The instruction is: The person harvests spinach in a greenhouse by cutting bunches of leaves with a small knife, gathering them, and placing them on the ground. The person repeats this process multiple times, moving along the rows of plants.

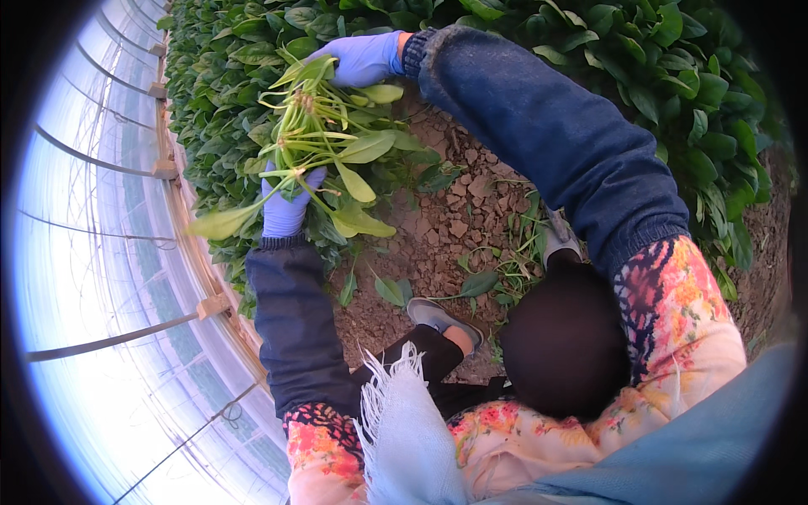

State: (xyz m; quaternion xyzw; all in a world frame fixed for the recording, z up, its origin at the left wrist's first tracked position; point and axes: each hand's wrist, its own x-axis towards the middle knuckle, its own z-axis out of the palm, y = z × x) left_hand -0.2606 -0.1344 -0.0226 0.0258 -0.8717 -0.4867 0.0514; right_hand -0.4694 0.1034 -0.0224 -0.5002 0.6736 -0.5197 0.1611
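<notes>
A loose bunch of uprooted spinach plants (pixel 309 136), with pale stems and pinkish root ends, lies across both my hands over the crop. My left hand (pixel 287 205), in a thin blue-violet glove, holds the near end from beneath; stems and leaves cover part of its fingers. At the far end my right hand (pixel 363 60), gloved alike, grips the leaves, and its fingertips are hidden among them. One yellowish leaf (pixel 224 222) sticks out to the left past my left wrist. Broader leaves (pixel 360 221) hang down on the right of the bunch.
Dense spinach (pixel 214 120) grows to the left, ahead and to the right. Cloddy bare soil (pixel 448 221) lies between, with loose leaves (pixel 391 290) and pulled greens (pixel 524 252) on it. A clear plastic greenhouse wall (pixel 107 252) with curved ribs runs along the left, and my shoe (pixel 442 319) stands below.
</notes>
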